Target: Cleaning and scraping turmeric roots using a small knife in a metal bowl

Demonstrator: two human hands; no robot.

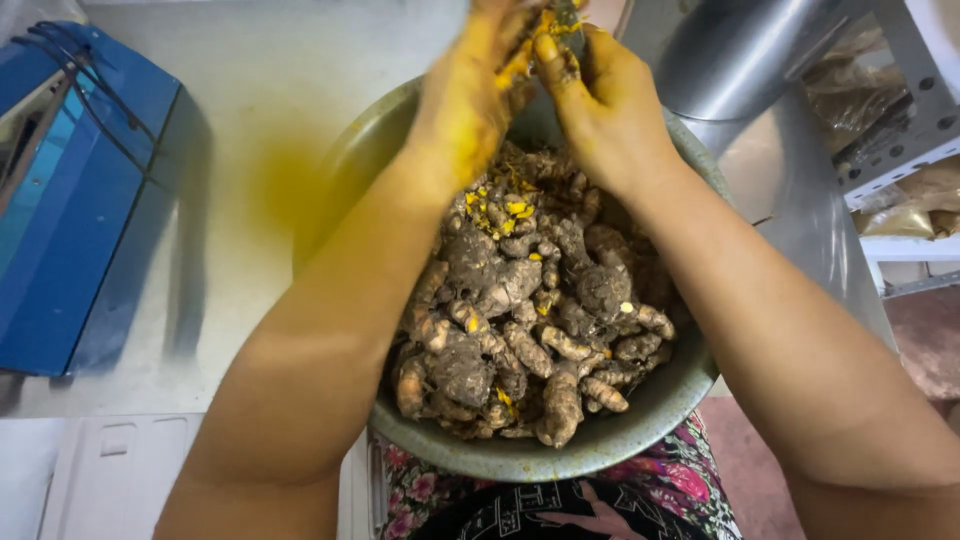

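Turmeric roots point(530, 320) fill a round metal bowl point(600, 450) that rests near the person, against a flowered garment point(690, 480) at the bottom of the view. Both hands are raised over the far rim of the bowl. The left hand point(465, 95) and the right hand point(605, 105) meet on one small piece of root point(540, 45), its broken flesh bright orange-yellow. The left grip is closed on that piece with fingers curled around it; the right grip is pinched on the same piece from the other side, thumb pressing on top. Both palms and fingers are stained yellow.

Judging by this, the step in hand looks like snapping or cleaning a root between the two hands, with broken yellow bits already lying on the far part of the heap. Most roots in the bowl are whole and crusted with soil, so the work seems far from finished. A next move would likely call for a firm twist with both thumbs, holding the piece over the bowl so fragments drop inside.

Left of the bowl, the pale counter point(240, 90) shows a yellow stain point(290, 185), and a blue box point(70, 200) stands at the left edge. A metal pipe point(740, 50) rises at the far right.
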